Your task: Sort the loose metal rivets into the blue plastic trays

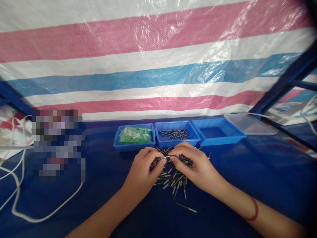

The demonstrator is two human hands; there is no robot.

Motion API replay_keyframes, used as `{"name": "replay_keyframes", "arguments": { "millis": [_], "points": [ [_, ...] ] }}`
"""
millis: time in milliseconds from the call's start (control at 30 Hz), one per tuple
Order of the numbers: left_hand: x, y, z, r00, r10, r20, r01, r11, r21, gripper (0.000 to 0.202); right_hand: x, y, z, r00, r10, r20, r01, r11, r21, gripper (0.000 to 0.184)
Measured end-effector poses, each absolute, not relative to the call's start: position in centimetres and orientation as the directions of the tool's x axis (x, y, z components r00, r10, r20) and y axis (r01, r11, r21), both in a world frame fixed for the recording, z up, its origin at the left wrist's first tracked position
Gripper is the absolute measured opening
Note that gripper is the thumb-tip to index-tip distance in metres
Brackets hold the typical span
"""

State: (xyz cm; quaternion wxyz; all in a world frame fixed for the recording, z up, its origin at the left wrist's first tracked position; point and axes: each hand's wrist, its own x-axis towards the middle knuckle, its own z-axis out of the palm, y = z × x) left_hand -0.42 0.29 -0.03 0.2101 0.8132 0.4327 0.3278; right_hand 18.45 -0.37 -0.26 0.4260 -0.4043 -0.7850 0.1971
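Between my two hands a single pop rivet [165,157] is held level, pinched from both ends. My left hand [146,163] has thumb and forefinger closed on its left end. My right hand [192,162] grips the other end the same way. Under and around the fingers lies a loose pile of pop rivets [174,180] on the blue table, partly hidden by the hands. One rivet [187,207] lies apart, nearer to me.
Behind the pile stand three blue bins in a row: one with green plastic packets [135,135], one with several rivets [174,134], and an open bin [218,131]. A clear lid [251,124] lies at right. White cables [18,195] and a blurred-out patch occupy the left.
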Motion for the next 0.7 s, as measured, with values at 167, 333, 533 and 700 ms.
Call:
{"name": "replay_keyframes", "arguments": {
  "millis": [167, 333, 533, 700],
  "points": [
    [-0.6, 0.3, -0.1, 0.400, 0.851, 0.340, 0.600, -0.523, 0.606, 0.011, 18.9, 0.9, -0.3, -0.335, 0.750, 0.571, 0.580, 0.642, -0.502, 0.014],
    [-0.9, 0.5, -0.4, 0.401, 0.859, 0.317, 0.647, -0.511, 0.565, 0.024, 20.6, 3.5, -0.5, -0.170, 0.749, 0.640, 0.839, 0.451, -0.306, 0.018],
    [-1.4, 0.8, 0.1, 0.476, 0.842, 0.255, 0.729, -0.540, 0.422, 0.019, 20.5, 2.4, -0.2, -0.475, 0.708, 0.522, 0.682, 0.671, -0.289, 0.012],
    [-1.4, 0.4, -0.1, 0.523, 0.832, 0.185, 0.772, -0.554, 0.311, 0.016, 19.3, 1.1, -0.5, -0.631, 0.703, 0.328, 0.672, 0.707, -0.222, 0.011]
  ]
}}
